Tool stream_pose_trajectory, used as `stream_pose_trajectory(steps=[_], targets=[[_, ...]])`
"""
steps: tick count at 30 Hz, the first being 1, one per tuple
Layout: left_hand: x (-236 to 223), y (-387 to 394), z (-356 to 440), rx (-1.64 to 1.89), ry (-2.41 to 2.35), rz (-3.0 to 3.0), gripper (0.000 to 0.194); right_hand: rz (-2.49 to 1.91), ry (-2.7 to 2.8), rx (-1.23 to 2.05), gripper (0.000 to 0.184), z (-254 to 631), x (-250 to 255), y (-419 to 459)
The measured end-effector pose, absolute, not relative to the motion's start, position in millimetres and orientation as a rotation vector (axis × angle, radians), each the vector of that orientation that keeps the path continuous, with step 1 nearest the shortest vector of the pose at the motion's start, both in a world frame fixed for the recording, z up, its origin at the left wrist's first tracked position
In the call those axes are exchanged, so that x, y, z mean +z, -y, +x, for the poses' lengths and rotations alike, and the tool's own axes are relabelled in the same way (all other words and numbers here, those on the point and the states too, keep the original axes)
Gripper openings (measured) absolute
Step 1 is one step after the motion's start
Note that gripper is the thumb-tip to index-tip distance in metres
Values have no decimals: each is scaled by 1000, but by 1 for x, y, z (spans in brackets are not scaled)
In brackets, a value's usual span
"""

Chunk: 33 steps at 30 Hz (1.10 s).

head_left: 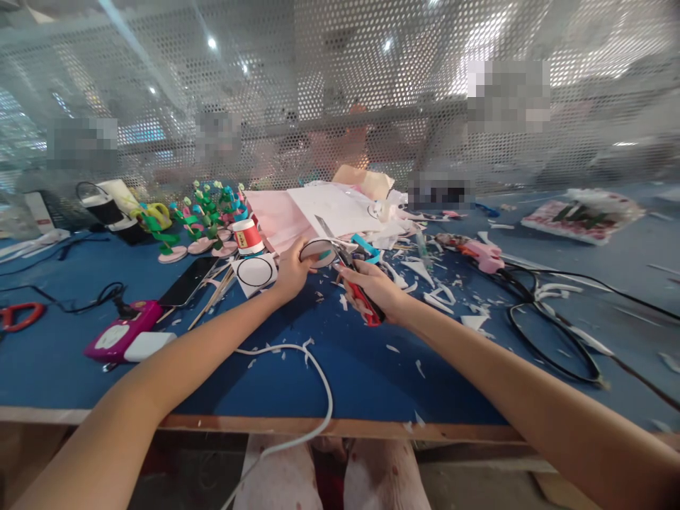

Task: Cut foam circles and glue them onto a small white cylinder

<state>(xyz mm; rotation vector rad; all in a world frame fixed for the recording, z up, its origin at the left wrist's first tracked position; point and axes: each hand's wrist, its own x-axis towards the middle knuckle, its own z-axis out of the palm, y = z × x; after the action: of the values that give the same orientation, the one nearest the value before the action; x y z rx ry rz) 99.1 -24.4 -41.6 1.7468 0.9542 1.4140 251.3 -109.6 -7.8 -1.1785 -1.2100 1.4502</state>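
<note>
We have the white paper piece above the middle of the blue table, pinched at its left edge in our left grip, closed on it; our right grip is wrapped round the scissors, whose blades stand at the paper's right side, though we cannot tell whether they bite into it; the paper should be light and fairly limp, easy to crease or tear, so we would best hold it lightly near the rim, clear of the blades; the scissors look stiff and heavier, best held by their red handles; the paper looks rounded and tilted, with a dark curved line along its edge
</note>
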Motion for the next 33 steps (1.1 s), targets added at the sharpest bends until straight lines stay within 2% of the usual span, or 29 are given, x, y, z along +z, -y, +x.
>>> stream_pose_trajectory(steps=[13,25,33], targets=[[-43,26,97,1337,-907,1863,13,-1167,1246,1428,19,251,-9,109],[-38,25,101,1401,-1086,1603,14,-1231,1265,1420,19,251,-8,110],[-41,28,101,1374,-1065,1812,9,-1161,1349,1427,21,251,-9,112]])
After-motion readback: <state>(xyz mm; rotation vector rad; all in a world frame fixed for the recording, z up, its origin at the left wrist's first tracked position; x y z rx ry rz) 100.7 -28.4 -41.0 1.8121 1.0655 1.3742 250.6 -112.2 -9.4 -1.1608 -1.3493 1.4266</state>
